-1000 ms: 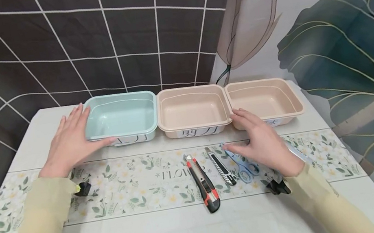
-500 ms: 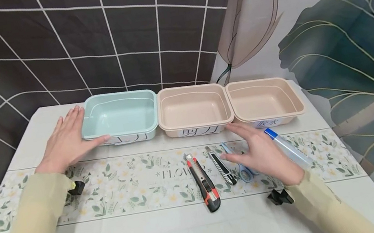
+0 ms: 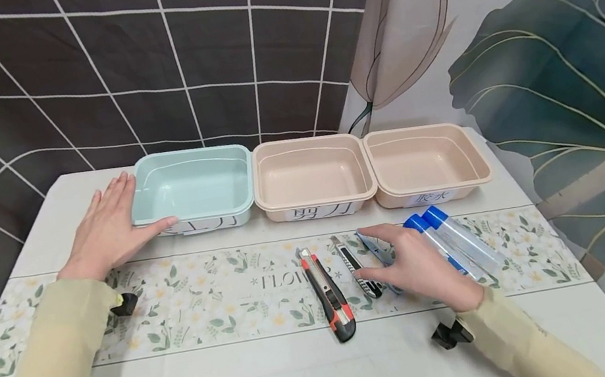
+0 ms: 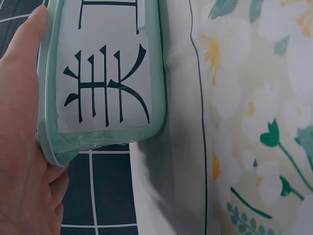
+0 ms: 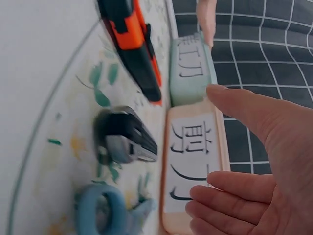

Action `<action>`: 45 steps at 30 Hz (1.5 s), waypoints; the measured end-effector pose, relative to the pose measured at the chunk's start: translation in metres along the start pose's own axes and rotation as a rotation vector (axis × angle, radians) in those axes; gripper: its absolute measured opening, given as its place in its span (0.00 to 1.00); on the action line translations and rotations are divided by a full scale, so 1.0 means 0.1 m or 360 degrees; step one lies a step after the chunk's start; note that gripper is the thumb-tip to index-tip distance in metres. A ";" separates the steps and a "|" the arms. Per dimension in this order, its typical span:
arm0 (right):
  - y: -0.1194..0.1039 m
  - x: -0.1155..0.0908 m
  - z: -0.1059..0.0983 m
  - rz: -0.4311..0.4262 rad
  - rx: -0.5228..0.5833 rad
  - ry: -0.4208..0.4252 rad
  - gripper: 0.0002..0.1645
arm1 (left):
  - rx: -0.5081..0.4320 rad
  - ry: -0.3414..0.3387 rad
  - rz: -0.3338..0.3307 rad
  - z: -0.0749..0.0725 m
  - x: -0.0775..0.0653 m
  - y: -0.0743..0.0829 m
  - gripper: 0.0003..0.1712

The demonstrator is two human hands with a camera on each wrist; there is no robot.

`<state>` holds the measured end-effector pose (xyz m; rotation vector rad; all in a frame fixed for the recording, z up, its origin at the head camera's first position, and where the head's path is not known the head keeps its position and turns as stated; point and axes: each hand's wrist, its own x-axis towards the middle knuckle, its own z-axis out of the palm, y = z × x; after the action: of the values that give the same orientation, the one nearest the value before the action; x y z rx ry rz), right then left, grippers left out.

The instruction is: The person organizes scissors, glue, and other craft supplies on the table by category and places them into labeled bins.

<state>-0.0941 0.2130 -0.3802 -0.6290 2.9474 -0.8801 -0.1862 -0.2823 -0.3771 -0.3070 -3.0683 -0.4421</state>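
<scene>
My left hand rests against the left end of a light-teal bin, fingers straight along its side and thumb lying at the front rim. In the left wrist view the thumb lies along the rim beside the white label. Above the table, my right hand hovers with fingers loosely extended, holding nothing. It partly covers light-blue scissors, whose ring handle shows in the right wrist view. Beside them lies a slim black-and-silver utility knife. A larger red-and-black utility knife is further left.
Two beige bins, a middle one and a right one, continue the row with labelled fronts. Two clear glue tubes with blue caps lie right of my right hand. A dark grid-patterned wall covering stands behind the table.
My right hand has drawn back from the beige bins toward me, uncovering the glue tubes and now covering more of the scissors. My left hand slid slightly left, then stayed at the teal bin.
</scene>
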 end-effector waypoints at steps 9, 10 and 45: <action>0.02 -0.06 0.13 0.0094 0.0005 -0.0068 0.44 | 0.0004 -0.0002 0.0000 0.03 -0.01 -0.01 0.68; 0.03 -0.06 0.15 0.0098 0.0018 -0.0071 0.44 | 0.0006 -0.0002 0.0002 0.03 -0.01 -0.01 0.68; 0.02 -0.01 0.30 0.0116 -0.0021 -0.0099 0.25 | 0.0037 -0.0024 0.0057 -0.01 0.02 -0.05 0.65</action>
<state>-0.0907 0.1991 -0.4068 -0.5353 2.9028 -0.8205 -0.1889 -0.2868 -0.3778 -0.3659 -3.0743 -0.4044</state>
